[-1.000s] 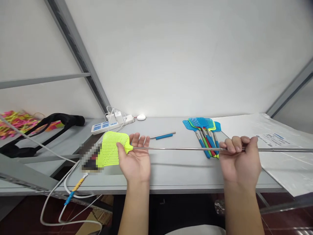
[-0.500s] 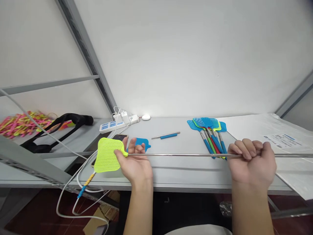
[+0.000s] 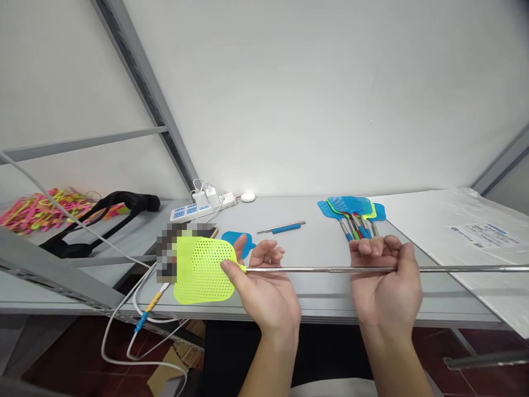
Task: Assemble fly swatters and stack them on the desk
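Yellow-green swatter (image 3: 210,270), just one, spans both palms: the left hand (image 3: 270,298) pins its neck under the thumb, the other fingers half uncurled; the right hand (image 3: 386,292) curls loosely about its metal shaft (image 3: 314,269), thumb crossing it. Just past the left fingertips lies one blue swatter head (image 3: 237,241); farther out, one blue grip (image 3: 286,229) beside one metal rod (image 3: 264,230). Beyond the right fingertips is a bunch of swatters (image 3: 349,205), at least five, too overlapped to count. Well beyond the left fingers, one power strip (image 3: 185,212) holds two white chargers (image 3: 212,197). Right of the right fingers lies white plastic packaging (image 3: 442,212); its contents cannot be seen.
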`<state>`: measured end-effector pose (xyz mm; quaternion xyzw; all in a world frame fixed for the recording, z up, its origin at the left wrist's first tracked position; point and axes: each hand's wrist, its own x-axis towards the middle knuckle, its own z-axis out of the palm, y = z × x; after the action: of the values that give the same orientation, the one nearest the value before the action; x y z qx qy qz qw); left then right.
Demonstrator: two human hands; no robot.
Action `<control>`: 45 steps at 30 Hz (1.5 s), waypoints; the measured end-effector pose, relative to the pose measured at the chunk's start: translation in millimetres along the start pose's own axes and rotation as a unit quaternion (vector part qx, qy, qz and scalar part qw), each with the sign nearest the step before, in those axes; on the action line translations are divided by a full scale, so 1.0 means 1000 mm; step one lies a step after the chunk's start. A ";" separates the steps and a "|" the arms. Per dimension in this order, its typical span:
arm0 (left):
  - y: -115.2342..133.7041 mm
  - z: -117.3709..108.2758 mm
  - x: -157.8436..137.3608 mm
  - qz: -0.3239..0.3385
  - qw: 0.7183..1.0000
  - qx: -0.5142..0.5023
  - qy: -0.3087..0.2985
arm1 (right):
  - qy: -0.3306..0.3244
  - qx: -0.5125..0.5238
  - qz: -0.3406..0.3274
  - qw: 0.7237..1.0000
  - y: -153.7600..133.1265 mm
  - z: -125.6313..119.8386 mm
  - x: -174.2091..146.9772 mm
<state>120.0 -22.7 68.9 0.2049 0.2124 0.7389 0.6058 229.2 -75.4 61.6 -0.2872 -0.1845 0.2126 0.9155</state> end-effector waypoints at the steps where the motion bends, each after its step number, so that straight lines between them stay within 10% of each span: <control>1: -0.002 0.002 -0.005 -0.008 1.000 0.002 -0.008 | -0.004 0.001 0.006 1.000 0.001 0.005 -0.007; 7: -0.022 0.005 -0.033 -0.163 0.983 -0.020 -0.077 | -0.089 0.018 0.042 0.995 0.004 0.027 -0.040; 13: -0.009 0.001 -0.002 -0.126 0.987 -0.035 -0.096 | -0.152 -0.047 0.151 0.976 0.009 0.015 -0.020; 19: 0.028 -0.013 0.046 -0.031 0.997 -0.055 0.037 | -0.060 -0.009 0.124 0.990 -0.008 -0.007 0.011; 32: 0.045 -0.025 0.064 0.026 0.995 -0.059 0.072 | 0.090 0.060 0.015 0.994 -0.033 -0.026 0.033; 37: 0.015 -0.014 0.033 0.024 0.998 -0.038 0.035 | 0.098 0.053 -0.020 0.994 -0.014 -0.015 0.018; 45: -0.032 0.012 -0.039 -0.196 0.968 -0.065 -0.144 | -0.009 0.040 0.091 0.995 0.024 0.016 -0.029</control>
<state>160.1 -55.0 59.0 0.2237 0.1103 0.5808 0.7749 190.7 -64.7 52.6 -0.2640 -0.1576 0.3050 0.9014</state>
